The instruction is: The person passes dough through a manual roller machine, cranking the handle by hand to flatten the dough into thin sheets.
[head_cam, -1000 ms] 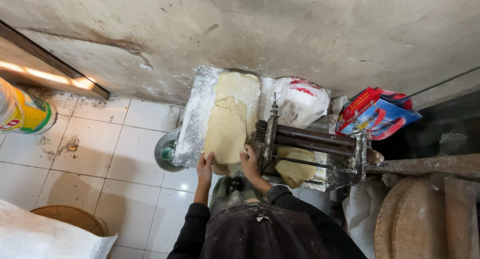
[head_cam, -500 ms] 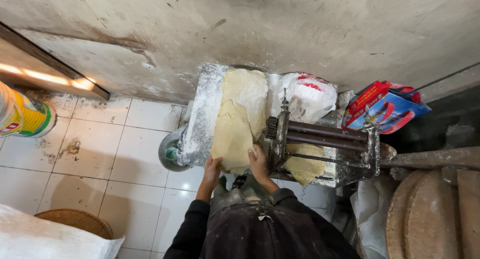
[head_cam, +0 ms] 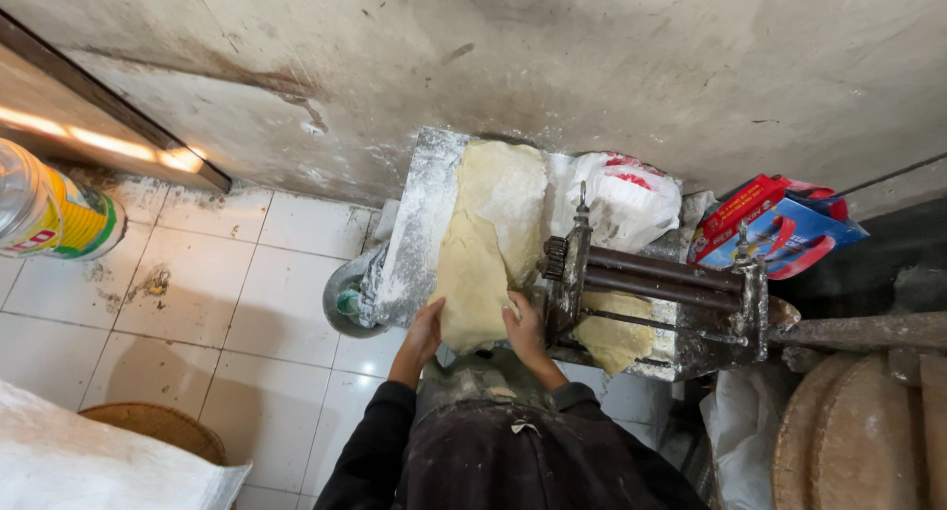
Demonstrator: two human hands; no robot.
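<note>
- We keep both hands on the dough (head_cam: pixel 490 244): left hand (head_cam: pixel 426 329) and right hand (head_cam: pixel 522 325) grip its near edge.
- Hands unmoved since earlier; roller (head_cam: pixel 656 273) beside them.

One view only — a head-worn camera looking steeply down from above the person's dark sleeves, facing the stained wall (head_cam: pixel 612 56) beyond both hands; left hand (head_cam: pixel 426 329) and right hand (head_cam: pixel 523 329) sit low-centre, fairly far off — white floor tiles (head_cam: pixel 197 293) spread to their left

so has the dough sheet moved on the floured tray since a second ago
Cannot tell: the dough sheet sits about the same against the roller machine; the camera itself shifted.
</note>
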